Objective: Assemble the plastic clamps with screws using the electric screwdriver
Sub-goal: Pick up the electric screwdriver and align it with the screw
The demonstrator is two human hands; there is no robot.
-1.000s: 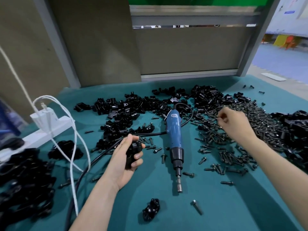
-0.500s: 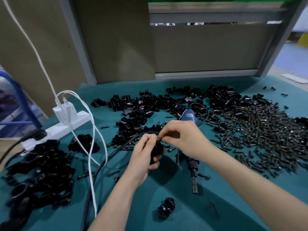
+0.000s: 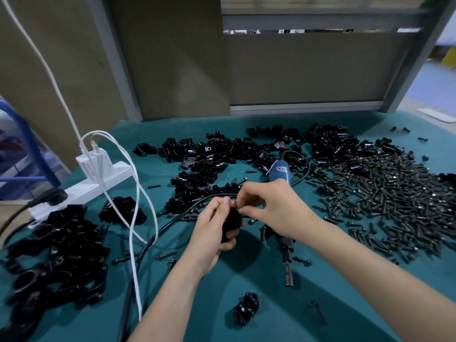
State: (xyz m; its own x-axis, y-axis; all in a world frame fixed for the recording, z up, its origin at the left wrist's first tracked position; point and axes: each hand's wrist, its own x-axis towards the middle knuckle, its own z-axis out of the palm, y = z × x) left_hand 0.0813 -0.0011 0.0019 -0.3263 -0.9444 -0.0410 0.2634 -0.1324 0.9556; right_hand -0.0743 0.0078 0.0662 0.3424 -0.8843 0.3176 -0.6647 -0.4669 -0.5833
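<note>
Two bare hands are working close together above the teal felt-covered table (image 3: 271,322). The left hand (image 3: 209,235) is gripping a small black plastic clamp (image 3: 232,224), with its fingers curling round the body from below and the thumb pressing near the top. The right hand (image 3: 274,211) is pinching what looks like a short dark metal screw (image 3: 235,206) between thumb and fingertips at the clamp's upper edge. The screw is mostly hidden, so I cannot tell how deep it is sitting.

The blue-bodied electric screwdriver (image 3: 280,172) is lying on the table just behind and beneath the right hand, with its bit pointing toward the person and nobody holding it. A broad heap of loose dark screws (image 3: 385,191) is spreading out to the right. A pile of loose black clamp pieces (image 3: 209,159) is lying beyond the hands.

The clamp is probably going to feel light and stiff, with smooth moulded faces that may be slipping in a slack hold. Gripping across its thick body while leaving the screw hole uncovered seems best. The screw is tiny and likely to roll, so pinching it by the head should be keeping the thread free for starting.
</note>
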